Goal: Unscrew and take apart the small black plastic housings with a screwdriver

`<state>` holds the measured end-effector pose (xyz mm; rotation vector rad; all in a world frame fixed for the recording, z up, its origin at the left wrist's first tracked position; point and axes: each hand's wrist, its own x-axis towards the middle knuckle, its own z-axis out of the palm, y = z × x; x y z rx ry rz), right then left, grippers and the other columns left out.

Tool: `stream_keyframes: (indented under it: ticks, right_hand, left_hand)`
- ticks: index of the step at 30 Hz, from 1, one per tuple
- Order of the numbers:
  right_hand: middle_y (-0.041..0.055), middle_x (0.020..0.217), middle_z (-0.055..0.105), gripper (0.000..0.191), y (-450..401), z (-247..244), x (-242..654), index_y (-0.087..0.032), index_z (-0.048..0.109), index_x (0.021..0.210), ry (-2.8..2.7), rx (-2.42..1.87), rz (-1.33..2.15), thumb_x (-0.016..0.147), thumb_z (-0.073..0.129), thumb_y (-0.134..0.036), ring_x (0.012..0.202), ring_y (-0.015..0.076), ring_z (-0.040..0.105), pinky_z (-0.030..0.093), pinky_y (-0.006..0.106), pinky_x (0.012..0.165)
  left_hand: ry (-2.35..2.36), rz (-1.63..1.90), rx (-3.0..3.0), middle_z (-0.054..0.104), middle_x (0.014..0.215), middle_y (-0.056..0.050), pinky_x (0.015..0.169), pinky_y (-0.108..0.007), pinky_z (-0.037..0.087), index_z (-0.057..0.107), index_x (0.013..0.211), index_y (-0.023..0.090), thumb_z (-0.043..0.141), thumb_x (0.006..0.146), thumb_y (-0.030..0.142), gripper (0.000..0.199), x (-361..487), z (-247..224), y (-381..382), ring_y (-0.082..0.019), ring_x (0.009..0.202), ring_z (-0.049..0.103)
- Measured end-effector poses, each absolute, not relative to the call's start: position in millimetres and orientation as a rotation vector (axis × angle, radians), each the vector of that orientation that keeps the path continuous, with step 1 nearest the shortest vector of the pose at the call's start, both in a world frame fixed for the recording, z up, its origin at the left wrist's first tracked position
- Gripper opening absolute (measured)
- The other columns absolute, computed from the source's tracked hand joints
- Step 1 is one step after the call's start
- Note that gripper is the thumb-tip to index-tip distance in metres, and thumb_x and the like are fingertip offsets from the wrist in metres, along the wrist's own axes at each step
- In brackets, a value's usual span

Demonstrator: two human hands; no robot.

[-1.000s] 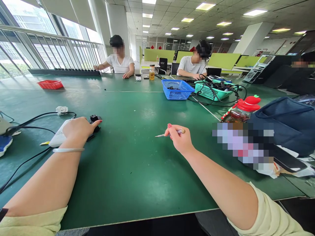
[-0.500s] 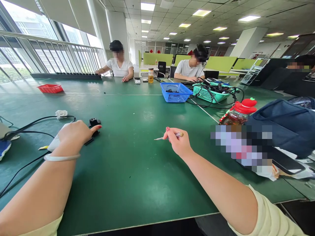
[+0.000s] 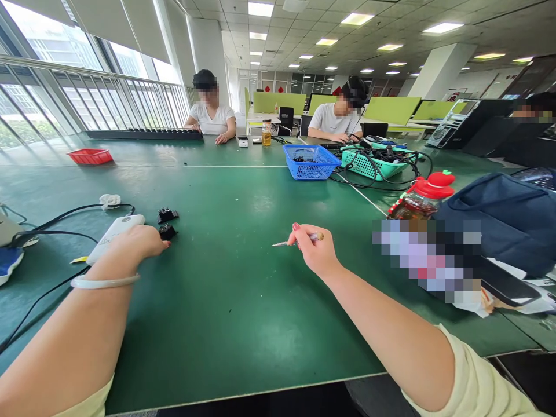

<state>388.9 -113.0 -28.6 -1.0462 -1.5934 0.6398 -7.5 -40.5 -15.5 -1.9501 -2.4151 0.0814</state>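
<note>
My right hand [image 3: 316, 246] is closed around a small screwdriver [image 3: 282, 244], held over the middle of the green table. Its thin shaft points left, and the rounded tan end of its handle sticks out past my fingers. My left hand [image 3: 145, 242] reaches down at the left, thumb drawn in and the other fingers hidden beneath the hand. What those fingers hold, if anything, is out of sight. Just beyond the thumb lie two small black parts, a block-shaped part [image 3: 167, 215] and a rounder part [image 3: 167, 231]. A white power bank [image 3: 116, 234] lies partly under my left wrist.
Black cables [image 3: 56, 217] run along the left side. Farther back are a red tray [image 3: 90, 157], a blue basket [image 3: 310, 168] and a green basket [image 3: 369, 165] with cables. A red-lidded bottle [image 3: 419, 200] and a dark blue bag [image 3: 504, 223] stand right. Two people sit opposite.
My left hand has drawn slightly back and its outstretched thumb has closed in. A dark piece seen beneath it earlier is now hidden. Across the table, a person's long black strip has shifted right.
</note>
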Motion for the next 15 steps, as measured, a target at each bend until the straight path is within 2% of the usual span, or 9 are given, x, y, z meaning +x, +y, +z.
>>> stream_keyframes:
  ticks: [3, 6, 10, 15]
  right_hand:
    - [-0.002, 0.046, 0.039, 0.059, -113.6, -28.4, 388.8, -0.02, 0.062, 0.052, -1.597, -1.046, 0.639, 0.091, 0.047, -0.062, 0.046, 0.0111, 0.038, 0.032, 0.028, 0.05]
    - [-0.0019, 0.047, 0.04, 0.059, -113.5, -28.9, 388.9, -0.02, 0.061, 0.052, -1.592, -1.046, 0.636, 0.091, 0.048, -0.063, 0.046, 0.0109, 0.038, 0.032, 0.028, 0.05]
    - [-0.0015, 0.047, 0.04, 0.06, -112.7, -30.2, 388.8, -0.02, 0.061, 0.052, -1.591, -1.054, 0.637, 0.09, 0.047, -0.064, 0.046, 0.0112, 0.038, 0.031, 0.028, 0.049]
    - [-0.002, 0.046, 0.039, 0.06, -112.3, -30.6, 388.2, -0.02, 0.061, 0.051, -1.587, -1.038, 0.637, 0.09, 0.048, -0.064, 0.046, 0.0112, 0.037, 0.031, 0.029, 0.05]
  left_hand:
    - [-2.361, 0.262, -1.771, 0.066, 0.116, -0.025, 0.094, -0.042, 0.046, 0.074, 0.101, 0.007, 0.051, 0.083, 0.045, 0.048, 0.1, -0.6, -49.6, -0.04, 0.123, 0.051]
    - [-2.339, 0.171, -1.758, 0.067, 0.118, -0.021, 0.09, -0.036, 0.048, 0.071, 0.108, 0.01, 0.044, 0.088, 0.038, 0.044, 12.1, 9.3, -55.5, -0.035, 0.123, 0.051]
    - [-2.421, 0.071, -1.809, 0.071, 0.113, -0.017, 0.083, -0.035, 0.049, 0.067, 0.111, 0.015, 0.05, 0.088, 0.04, 0.038, 25.9, 11.8, -58.5, -0.032, 0.106, 0.063]
    - [-2.529, 0.038, -1.79, 0.067, 0.121, -0.021, 0.082, -0.038, 0.049, 0.051, 0.135, 0.01, 0.055, 0.088, 0.041, 0.056, 30.3, 10.6, -57.3, -0.035, 0.109, 0.063]
